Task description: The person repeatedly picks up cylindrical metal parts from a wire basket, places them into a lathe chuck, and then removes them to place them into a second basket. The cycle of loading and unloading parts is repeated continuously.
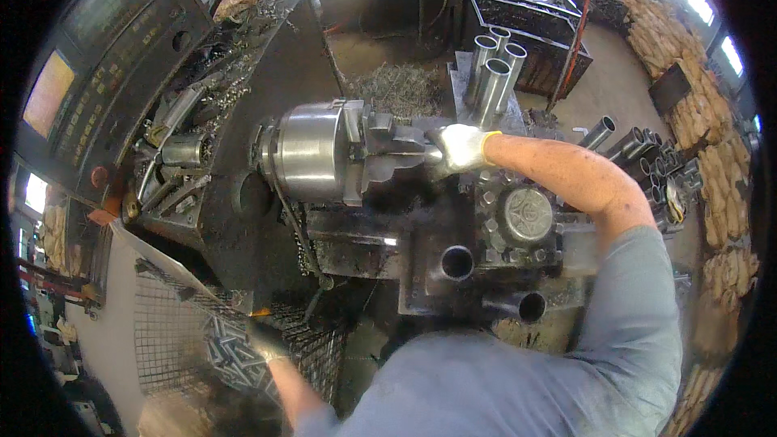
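Observation:
My right hand, in a white glove with a yellow cuff, is closed at the end of a shiny metal piece. This piece lies in line with the lathe chuck, whose stepped jaws face the hand. The fingers hide most of its end, so its full shape does not show. Low on the left, my left hand, also gloved, is beside the machine above a wire mesh basket. It is dark and blurred, and its fingers cannot be made out. Short metal pieces lie in the basket.
A tool post with bolts stands below my right forearm. Several steel tubes stand upright behind my right hand, and more tubes are stacked at right. Metal shavings are heaped behind the chuck. A control panel rises at left.

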`<state>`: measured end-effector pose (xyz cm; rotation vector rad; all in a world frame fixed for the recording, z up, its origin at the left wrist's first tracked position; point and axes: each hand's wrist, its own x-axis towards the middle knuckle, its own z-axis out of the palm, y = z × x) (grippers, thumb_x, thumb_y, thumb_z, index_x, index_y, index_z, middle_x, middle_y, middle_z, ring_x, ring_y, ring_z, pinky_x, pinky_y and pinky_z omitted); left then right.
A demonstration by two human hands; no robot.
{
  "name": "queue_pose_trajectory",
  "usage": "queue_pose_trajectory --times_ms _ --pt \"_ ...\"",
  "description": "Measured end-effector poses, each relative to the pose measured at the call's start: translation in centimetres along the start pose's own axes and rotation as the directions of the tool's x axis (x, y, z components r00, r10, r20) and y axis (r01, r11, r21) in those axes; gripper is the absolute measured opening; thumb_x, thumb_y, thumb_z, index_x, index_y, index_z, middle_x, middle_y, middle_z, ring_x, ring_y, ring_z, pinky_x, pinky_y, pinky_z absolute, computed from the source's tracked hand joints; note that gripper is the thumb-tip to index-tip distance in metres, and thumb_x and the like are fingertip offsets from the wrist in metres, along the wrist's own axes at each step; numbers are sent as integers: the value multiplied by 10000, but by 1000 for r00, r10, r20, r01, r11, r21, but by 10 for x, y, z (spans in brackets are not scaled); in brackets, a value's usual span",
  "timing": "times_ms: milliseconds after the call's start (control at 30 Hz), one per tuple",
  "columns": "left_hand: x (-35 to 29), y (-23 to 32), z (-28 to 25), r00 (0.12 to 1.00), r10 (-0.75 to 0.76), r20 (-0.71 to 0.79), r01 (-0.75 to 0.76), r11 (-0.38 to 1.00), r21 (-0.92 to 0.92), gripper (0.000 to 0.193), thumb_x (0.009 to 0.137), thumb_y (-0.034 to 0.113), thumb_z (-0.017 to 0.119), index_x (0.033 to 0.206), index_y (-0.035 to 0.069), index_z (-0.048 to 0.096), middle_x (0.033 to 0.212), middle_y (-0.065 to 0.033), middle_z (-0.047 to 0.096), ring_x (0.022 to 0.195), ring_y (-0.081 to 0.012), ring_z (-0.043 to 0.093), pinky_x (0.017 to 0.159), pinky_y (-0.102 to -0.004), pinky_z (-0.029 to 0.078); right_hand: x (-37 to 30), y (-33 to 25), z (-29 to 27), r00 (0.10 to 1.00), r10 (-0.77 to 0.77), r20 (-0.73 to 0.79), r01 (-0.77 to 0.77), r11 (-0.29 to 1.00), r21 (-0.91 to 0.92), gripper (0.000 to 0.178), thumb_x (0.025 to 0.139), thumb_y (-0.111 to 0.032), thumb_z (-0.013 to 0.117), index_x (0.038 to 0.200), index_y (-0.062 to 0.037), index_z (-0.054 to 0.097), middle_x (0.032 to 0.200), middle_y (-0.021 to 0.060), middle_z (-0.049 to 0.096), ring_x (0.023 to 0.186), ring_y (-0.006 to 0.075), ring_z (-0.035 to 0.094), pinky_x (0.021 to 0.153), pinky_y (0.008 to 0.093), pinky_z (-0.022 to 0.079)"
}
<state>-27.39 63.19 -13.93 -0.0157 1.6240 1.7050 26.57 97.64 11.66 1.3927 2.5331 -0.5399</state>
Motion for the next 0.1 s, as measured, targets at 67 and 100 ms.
queue_pose_trajectory --times_ms 67,100 --pt "6 6 -9 991 -112 77 121 986 -113 539 1034 684 405 899 183 552 728 12 527 649 -206 457 699 -446 393 -8 0 -36 935 135 329 -116 990 -75 883 780 -413 824 1530 -87 492 1328 276 664 1196 336 685 968 463 548" --pt "17 12 -16 978 -162 134 183 969 -164 565 1021 716 403 900 183 550 708 14 516 651 -204 462 693 -450 390 -10 -13 -40 934 128 334 -109 991 -76 883 780 -413 824 1530 -87 492 1328 276 664 1196 336 685 968 463 548"
